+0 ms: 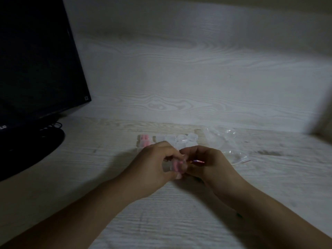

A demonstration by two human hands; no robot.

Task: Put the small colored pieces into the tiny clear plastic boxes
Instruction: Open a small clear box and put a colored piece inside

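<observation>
Both hands meet over the desk (89, 177). The left hand (154, 162) grips a tiny clear box (177, 166) with pink pieces inside. The right hand (206, 162) pinches its edge. One filled box (144, 140) sits in the row; the other boxes (179, 140) look empty, so most work is left.

Your two bare forearms reached in from the bottom corners and met at the middle. Your left hand (156, 164) curled its fingers inward, and your right hand (204, 162) faced it, fingertips pinched together and touching.
</observation>
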